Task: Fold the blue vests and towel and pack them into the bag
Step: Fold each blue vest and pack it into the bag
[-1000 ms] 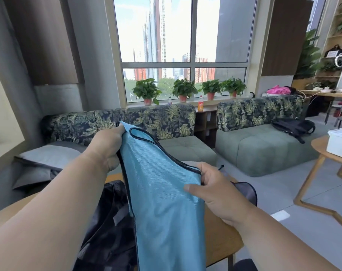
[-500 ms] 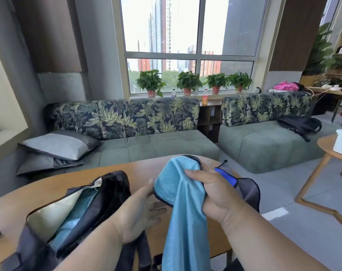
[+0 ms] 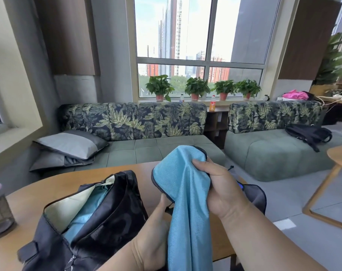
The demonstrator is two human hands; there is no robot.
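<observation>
A light blue vest (image 3: 185,192) with dark trim hangs folded over above the wooden table (image 3: 68,180). My right hand (image 3: 223,188) grips its bunched top from the right. My left hand (image 3: 150,237) reaches up under it. The thumb lies at the vest's dark lower edge and the fingers are hidden behind the cloth. Left of my hands the black bag (image 3: 111,208) lies open on the table. More blue cloth (image 3: 88,210) shows inside it against a pale lining.
A dark grey cloth piece with blue trim (image 3: 256,196) lies on the table's right end behind my right wrist. A dark tumbler (image 3: 0,212) stands at the table's left edge. Green sofas (image 3: 156,149) sit beyond, and a small wooden side table (image 3: 338,159) is at right.
The vest went from spread between both hands to bunched in my right hand. My left hand let go, dropped and came back under the hanging cloth. The view tilted down onto the open bag.
</observation>
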